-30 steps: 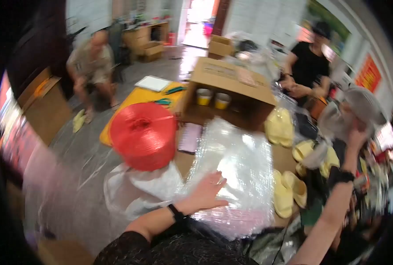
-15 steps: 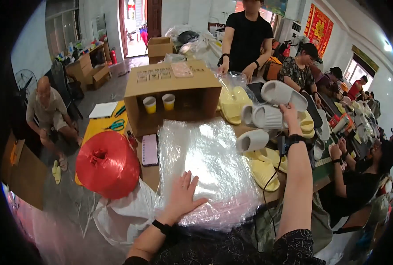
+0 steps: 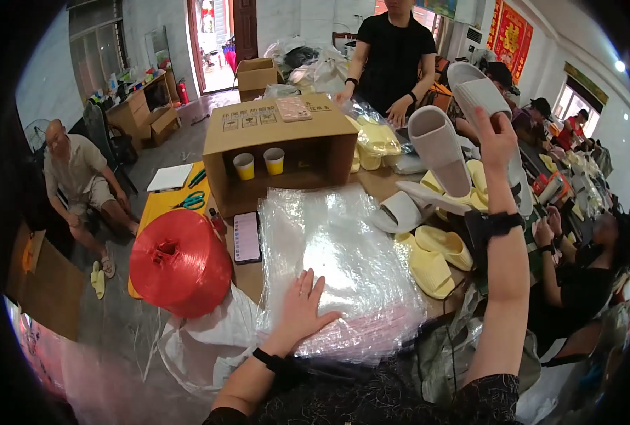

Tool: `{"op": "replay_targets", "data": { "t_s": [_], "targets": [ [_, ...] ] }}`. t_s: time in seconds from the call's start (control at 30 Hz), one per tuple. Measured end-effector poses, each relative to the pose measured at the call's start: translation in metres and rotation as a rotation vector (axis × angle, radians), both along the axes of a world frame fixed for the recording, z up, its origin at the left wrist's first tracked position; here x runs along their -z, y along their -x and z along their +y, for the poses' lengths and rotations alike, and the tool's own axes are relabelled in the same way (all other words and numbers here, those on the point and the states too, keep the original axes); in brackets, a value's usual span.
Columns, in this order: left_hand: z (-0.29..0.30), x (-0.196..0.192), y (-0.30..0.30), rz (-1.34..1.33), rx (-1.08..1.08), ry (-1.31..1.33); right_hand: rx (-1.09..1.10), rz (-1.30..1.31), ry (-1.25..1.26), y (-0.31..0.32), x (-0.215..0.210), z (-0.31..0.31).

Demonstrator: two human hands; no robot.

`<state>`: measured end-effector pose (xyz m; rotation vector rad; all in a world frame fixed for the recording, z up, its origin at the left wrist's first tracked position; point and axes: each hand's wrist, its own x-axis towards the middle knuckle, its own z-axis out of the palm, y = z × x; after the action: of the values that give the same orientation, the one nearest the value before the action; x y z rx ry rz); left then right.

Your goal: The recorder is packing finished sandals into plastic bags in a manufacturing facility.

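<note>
Grey slipper (image 3: 478,88) is held above table (image 3: 378,184), its lower end clamped by fingers of right hand (image 3: 497,145), seemingly so it is raised clear of pile. Second grey slipper (image 3: 439,152) is seen just left of right fingers; whether also gripped cannot be told. Below those fingers: two more grey slippers (image 3: 398,212), two yellow slippers (image 3: 428,268). Left hand (image 3: 299,315) is laid flat, fingers slightly apart, on clear bags (image 3: 336,248), apparently so stack is steadied; bags uncountable. Beyond left fingertips: one carton (image 3: 279,138), two cups (image 3: 244,168) inside; leftward, one phone (image 3: 246,239), one red twine roll (image 3: 180,262).
</note>
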<state>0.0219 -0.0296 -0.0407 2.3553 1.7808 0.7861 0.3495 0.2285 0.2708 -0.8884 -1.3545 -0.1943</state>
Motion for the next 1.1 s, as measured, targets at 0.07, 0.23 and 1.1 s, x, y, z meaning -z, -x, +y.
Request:
{"op": "replay_targets", "data": {
  "t_s": [0.07, 0.23, 1.1],
  "targets": [
    [-0.003, 0.002, 0.001, -0.002, -0.005, -0.003, -0.203, 0.039, 0.109, 0.01, -0.007, -0.026],
    [0.0, 0.003, 0.0, -0.036, -0.006, 0.03, -0.544, 0.302, 0.427, 0.04, -0.003, -0.097],
    [-0.006, -0.008, -0.003, -0.048, 0.014, 0.061, -0.496, -0.852, 0.766, 0.098, 0.26, -0.097]
  ]
}}
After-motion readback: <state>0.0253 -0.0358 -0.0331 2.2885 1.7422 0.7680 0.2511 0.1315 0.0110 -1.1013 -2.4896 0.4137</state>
